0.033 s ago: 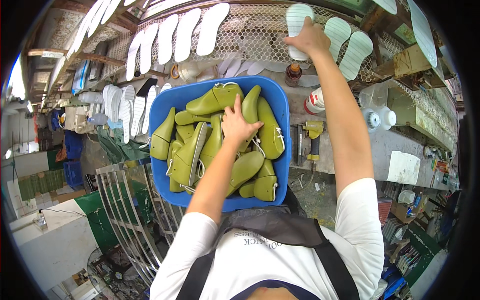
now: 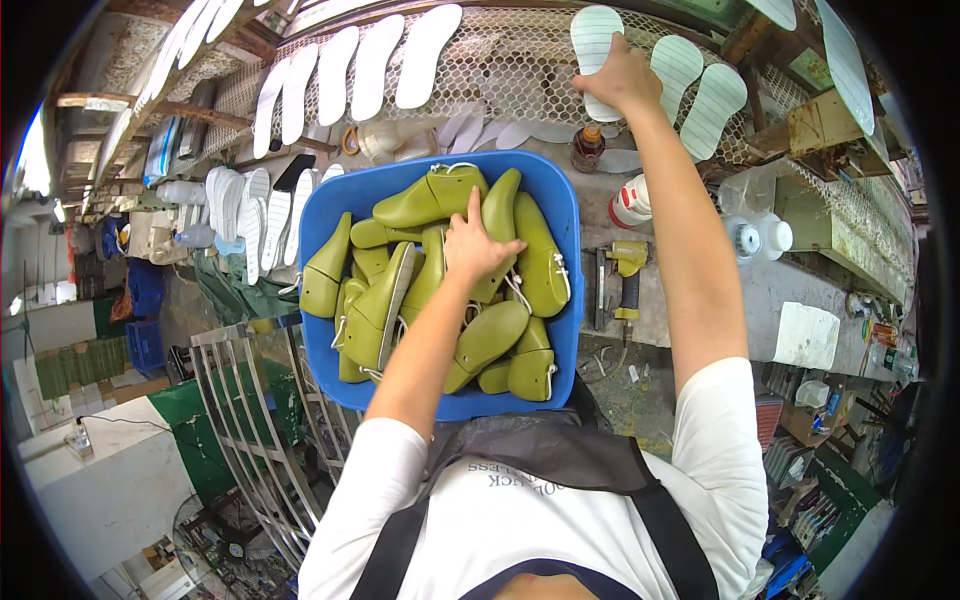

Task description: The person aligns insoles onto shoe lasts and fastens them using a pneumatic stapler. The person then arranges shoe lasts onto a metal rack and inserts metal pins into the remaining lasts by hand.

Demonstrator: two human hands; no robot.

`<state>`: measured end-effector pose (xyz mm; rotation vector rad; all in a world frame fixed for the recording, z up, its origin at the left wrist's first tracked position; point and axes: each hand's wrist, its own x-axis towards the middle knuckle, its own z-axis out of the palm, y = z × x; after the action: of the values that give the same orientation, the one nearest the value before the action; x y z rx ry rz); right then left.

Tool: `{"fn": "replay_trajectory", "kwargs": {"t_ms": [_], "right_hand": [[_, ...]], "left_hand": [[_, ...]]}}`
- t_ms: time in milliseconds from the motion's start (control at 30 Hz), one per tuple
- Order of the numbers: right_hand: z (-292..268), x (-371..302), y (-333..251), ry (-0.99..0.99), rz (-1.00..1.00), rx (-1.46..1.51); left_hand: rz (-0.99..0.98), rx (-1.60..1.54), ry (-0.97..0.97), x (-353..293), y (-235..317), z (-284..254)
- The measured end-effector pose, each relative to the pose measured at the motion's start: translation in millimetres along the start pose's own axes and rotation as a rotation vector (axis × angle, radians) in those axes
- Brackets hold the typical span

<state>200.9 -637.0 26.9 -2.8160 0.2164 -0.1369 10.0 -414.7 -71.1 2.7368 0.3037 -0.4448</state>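
Observation:
A blue plastic tub (image 2: 568,215) in front of me is heaped with olive-green shoe lasts (image 2: 425,200), several with white cord loops. My left hand (image 2: 480,245) lies over the lasts in the middle of the heap, thumb and index finger spread apart; its other fingers are partly hidden, and I see nothing held. Up at the far right, my right hand (image 2: 622,78) grips a white ridged insole (image 2: 596,32) by its side, thumb on the left edge. The insole is against a honeycomb mesh rack (image 2: 520,85). Two similar insoles (image 2: 677,65) rest just right of this hand.
Several white insoles (image 2: 375,65) line the mesh at the far left. A brown bottle (image 2: 587,148), a red-and-white can (image 2: 632,202) and a yellow-green heat gun (image 2: 629,262) stand or lie right of the tub. White jugs (image 2: 773,236) sit farther right. A metal rack (image 2: 245,430) stands at near left.

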Motion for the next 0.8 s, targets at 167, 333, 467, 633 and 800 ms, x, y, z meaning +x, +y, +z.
{"fn": "replay_trajectory", "kwargs": {"t_ms": [167,333,467,633,800], "right_hand": [[16,-28,-7,0.092,-0.258,0.403],[-9,-170,-22,-0.226,-0.345,1.186],[-17,-298,-35,-0.603,-0.252,1.373],[-18,-391,-49,-0.509,-0.350,0.908],[-32,-411,-36,-0.398,-0.354,1.079]], "left_hand": [[-0.125,-1.047,-0.304,21,-46,-10],[0.035,-2.024,-0.850,-86,-79,-46],[0.059,-1.900,-0.870,-173,-90,-26],[0.022,-1.928,-0.751,-208,-78,4],[0.123,-1.572,-0.833,-199,-66,-17]]}}
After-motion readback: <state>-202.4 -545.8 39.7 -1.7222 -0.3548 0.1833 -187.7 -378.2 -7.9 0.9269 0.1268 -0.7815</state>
